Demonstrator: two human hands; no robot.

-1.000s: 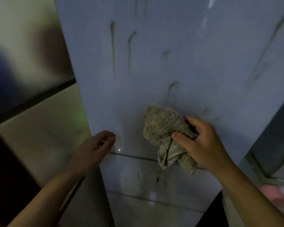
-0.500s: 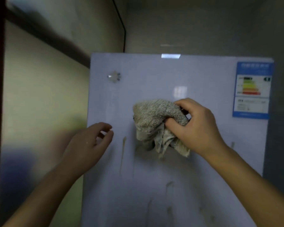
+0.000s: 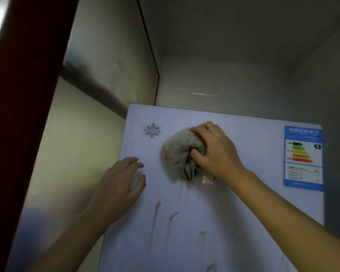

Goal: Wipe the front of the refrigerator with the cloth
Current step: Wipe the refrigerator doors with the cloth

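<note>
The refrigerator front is a pale lilac panel filling the lower right of the head view, streaked with brownish drip marks. A bunched grey-beige cloth is pressed against its upper part, just under the top edge. My right hand grips the cloth from the right. My left hand rests with fingers spread on the panel's left edge, holding nothing. A small snowflake logo sits at the upper left of the panel.
A blue energy label is stuck at the panel's upper right. A pale wall lies left of the refrigerator, a dark red frame at far left. Grey walls and ceiling corner rise above.
The view has swung upward from the lower door to its top. My right hand carried the cloth up the panel to near the top edge. My left hand followed along the left edge.
</note>
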